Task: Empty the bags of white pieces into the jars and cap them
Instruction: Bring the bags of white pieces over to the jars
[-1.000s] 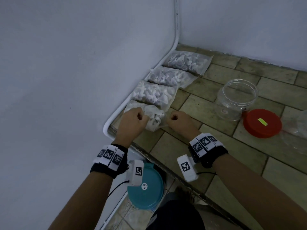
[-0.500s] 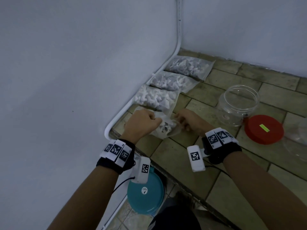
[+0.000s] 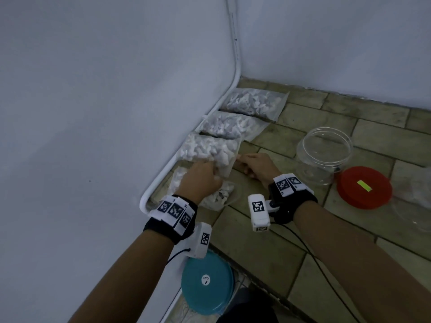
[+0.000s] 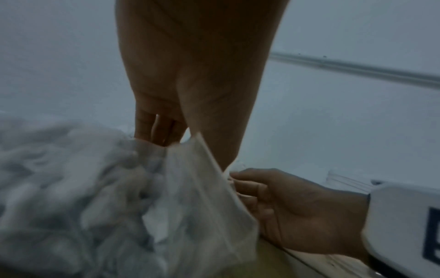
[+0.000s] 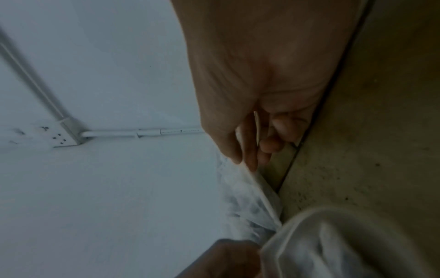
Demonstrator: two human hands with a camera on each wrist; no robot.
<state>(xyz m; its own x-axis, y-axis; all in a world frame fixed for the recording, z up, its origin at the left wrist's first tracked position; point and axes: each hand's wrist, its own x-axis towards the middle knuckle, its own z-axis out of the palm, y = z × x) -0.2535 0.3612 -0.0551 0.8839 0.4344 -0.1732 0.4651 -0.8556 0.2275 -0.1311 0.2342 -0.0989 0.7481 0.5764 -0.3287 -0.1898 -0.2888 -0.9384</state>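
No legible text; perhaps a "1" on the teal disc's white sticker (image 3: 205, 280).

I have both forearms reaching forward, wrists banded. My left hand (image 3: 203, 176) is curled, fingers pinching plastic. My right hand (image 3: 256, 169) lies knuckles-up, thumb and fingertips (image 5: 252, 161) pinched together.
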